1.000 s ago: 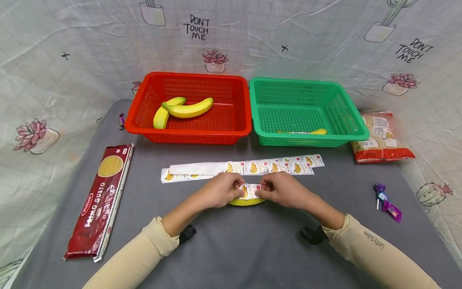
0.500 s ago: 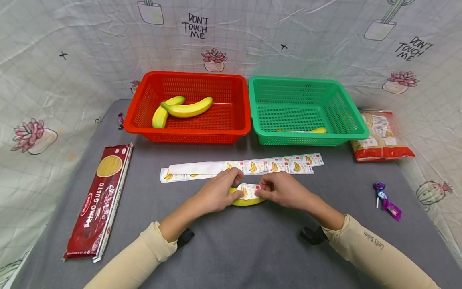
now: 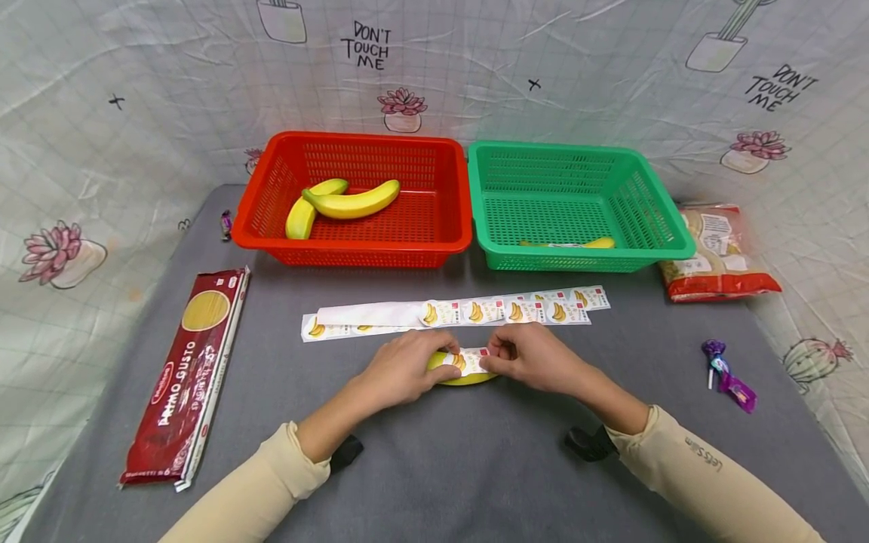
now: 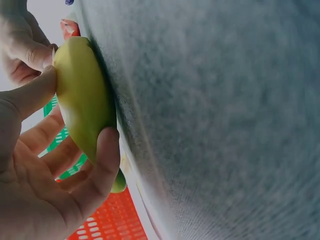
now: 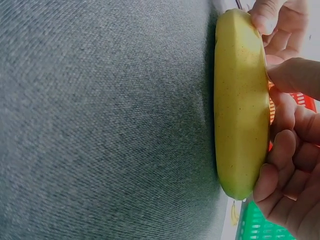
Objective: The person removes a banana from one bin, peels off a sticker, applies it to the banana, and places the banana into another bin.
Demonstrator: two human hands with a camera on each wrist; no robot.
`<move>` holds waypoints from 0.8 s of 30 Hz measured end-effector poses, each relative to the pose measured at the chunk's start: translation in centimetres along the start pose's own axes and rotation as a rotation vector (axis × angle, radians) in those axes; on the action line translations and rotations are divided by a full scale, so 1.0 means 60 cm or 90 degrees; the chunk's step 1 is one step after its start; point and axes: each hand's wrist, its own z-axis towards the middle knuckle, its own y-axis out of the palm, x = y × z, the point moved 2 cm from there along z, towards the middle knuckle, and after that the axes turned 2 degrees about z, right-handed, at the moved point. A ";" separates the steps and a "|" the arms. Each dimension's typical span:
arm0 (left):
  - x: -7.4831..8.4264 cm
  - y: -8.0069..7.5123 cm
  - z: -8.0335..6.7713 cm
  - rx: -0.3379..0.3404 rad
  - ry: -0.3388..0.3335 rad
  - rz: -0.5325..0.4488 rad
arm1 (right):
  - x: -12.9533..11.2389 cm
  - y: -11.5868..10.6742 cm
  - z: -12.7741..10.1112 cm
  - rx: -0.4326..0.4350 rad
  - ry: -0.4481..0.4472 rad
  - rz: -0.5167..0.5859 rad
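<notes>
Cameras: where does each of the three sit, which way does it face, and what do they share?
Head: worn on the head, faces forward and down at the grey table; shows both sleeved forearms, the left hand and right hand on a banana with a sticker, and the red basket and green basket behind.
Left wrist: low at the table, shows the left hand's fingers around the banana.
Right wrist: low at the table, shows the right hand's fingers on the banana.
Shared: the banana and table appear in all three.

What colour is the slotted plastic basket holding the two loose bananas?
Red slotted plastic basket; clearest in the head view.
</notes>
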 end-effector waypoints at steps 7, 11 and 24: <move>-0.004 -0.003 0.003 -0.007 -0.008 -0.025 | 0.004 0.000 -0.005 0.014 0.003 0.002; -0.004 -0.004 0.004 -0.009 -0.013 -0.027 | 0.006 0.000 -0.006 0.017 0.006 0.008; -0.005 -0.006 0.005 -0.018 -0.016 -0.028 | -0.001 0.001 -0.008 0.027 -0.055 -0.014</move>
